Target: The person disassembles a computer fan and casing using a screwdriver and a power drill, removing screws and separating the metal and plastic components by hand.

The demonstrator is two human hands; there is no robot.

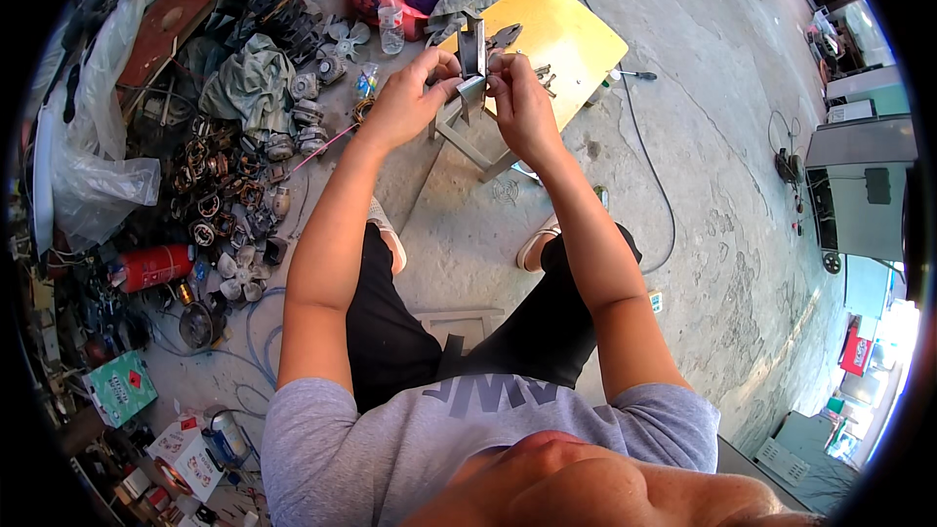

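While gripped bothhanded: grey metal bracket (pixel 472 73)

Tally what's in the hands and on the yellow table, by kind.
Grey metal bracket, held by left hand and right hand: 1
Pliers on the yellow table: 1
Small metal parts by the right hand, too small to split: 1 cluster
Total: 3
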